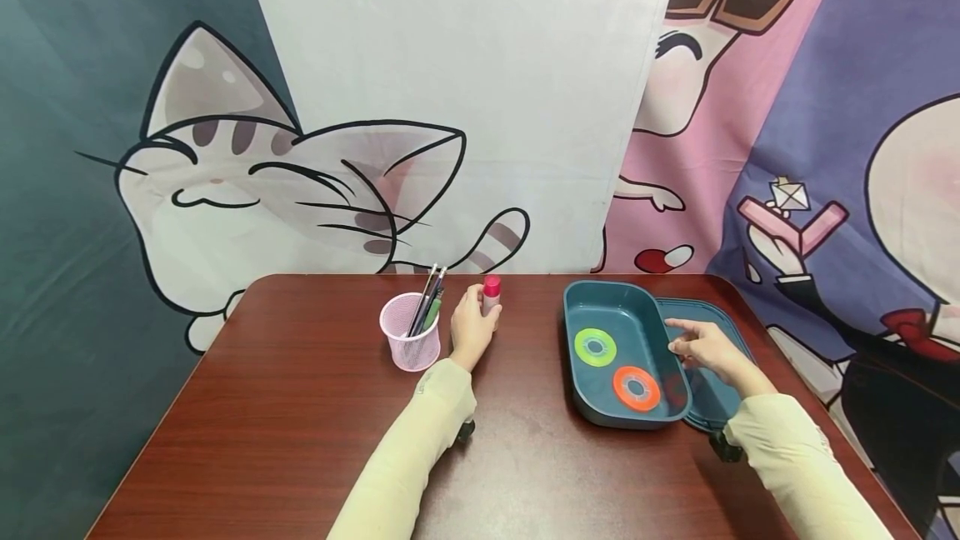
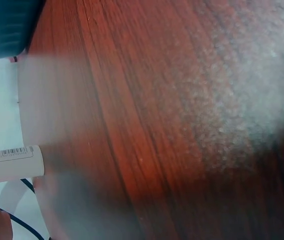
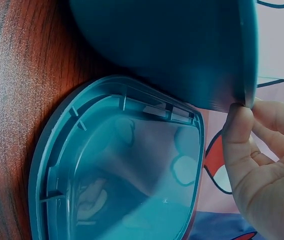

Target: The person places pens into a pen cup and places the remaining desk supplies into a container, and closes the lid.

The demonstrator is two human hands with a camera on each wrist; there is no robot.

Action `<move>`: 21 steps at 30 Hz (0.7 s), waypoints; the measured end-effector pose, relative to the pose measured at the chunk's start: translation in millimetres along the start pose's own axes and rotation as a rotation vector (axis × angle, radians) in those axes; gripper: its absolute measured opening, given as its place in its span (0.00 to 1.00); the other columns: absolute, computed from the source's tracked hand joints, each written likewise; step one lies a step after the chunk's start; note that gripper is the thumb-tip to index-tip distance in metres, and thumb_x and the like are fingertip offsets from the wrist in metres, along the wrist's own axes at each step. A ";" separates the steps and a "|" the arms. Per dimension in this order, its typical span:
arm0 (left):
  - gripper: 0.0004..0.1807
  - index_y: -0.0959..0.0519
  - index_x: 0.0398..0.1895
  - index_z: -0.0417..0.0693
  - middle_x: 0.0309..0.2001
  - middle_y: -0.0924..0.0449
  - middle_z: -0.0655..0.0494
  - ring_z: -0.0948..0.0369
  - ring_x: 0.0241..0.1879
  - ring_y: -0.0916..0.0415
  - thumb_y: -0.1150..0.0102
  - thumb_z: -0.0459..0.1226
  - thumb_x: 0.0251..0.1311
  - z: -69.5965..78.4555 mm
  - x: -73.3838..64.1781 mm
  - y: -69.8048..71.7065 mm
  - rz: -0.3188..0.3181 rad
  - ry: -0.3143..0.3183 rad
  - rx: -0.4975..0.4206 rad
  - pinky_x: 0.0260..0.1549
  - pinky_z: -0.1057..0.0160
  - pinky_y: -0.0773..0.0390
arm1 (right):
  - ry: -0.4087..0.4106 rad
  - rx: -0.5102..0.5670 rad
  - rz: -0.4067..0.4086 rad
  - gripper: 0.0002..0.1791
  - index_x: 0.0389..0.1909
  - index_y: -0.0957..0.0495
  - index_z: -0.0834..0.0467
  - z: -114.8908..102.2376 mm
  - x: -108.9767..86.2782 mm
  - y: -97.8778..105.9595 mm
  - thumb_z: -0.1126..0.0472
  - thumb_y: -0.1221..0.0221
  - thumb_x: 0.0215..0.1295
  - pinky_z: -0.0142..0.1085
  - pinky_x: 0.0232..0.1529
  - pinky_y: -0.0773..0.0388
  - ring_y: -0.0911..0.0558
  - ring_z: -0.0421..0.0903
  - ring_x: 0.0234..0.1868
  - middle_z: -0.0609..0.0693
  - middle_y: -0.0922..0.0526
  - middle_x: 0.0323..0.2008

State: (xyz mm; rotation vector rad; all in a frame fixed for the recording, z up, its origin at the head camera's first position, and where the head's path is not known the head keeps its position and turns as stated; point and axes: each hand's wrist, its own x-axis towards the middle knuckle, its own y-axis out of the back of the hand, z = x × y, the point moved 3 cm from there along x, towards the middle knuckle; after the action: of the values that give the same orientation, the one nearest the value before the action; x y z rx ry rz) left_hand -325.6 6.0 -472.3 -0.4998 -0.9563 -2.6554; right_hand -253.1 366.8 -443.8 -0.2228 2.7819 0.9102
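Observation:
My left hand [image 1: 472, 327] grips a glue stick [image 1: 491, 294], a white tube with a red cap, beside the pink mesh pen cup. In the left wrist view the tube's barcoded end [image 2: 11, 162] shows above part of the hand. Over on the right, thumb and fingers of my right hand [image 1: 708, 348] pinch the rim of a teal box [image 1: 581, 407]. The right wrist view shows this pinch on the box wall [image 3: 182, 45] closely. Inside the box lie a green ring-shaped disc [image 1: 609, 348] and an orange one [image 1: 622, 386], flat and apart.
A teal lid [image 1: 712, 402] lies partly under the right hand, against the box's right side. The pink mesh cup [image 1: 412, 352] holds several pens. A brown wooden table [image 1: 285, 423] carries everything, and a printed cartoon cloth [image 1: 465, 65] hangs behind its far edge.

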 end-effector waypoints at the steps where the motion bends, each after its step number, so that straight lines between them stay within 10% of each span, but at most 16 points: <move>1: 0.20 0.28 0.43 0.47 0.37 0.21 0.51 0.56 0.37 0.23 0.35 0.40 0.45 0.1 -0.1 0.2 0.001 0.001 -0.004 0.37 0.57 0.27 | 0.000 0.000 0.000 0.31 0.62 0.47 0.71 -0.1 -0.1 0.0 0.66 0.49 0.61 0.34 0.29 0.23 0.26 0.39 0.27 0.58 0.25 0.33; 21: 0.23 0.28 0.49 0.48 0.38 0.20 0.53 0.60 0.37 0.22 0.37 0.41 0.47 44.6 9.3 7.2 -0.085 -0.014 -0.197 0.36 0.61 0.26 | -0.001 0.006 -0.014 0.31 0.62 0.48 0.71 -1.3 -0.5 0.2 0.66 0.49 0.60 0.35 0.30 0.23 0.26 0.40 0.28 0.53 0.26 0.30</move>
State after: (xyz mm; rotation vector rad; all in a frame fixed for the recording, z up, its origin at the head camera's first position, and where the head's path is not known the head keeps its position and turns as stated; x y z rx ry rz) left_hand -321.2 28.5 -432.3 -0.5324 -0.7387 -2.8427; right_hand -252.9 366.2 -442.6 -0.2403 2.7785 0.8991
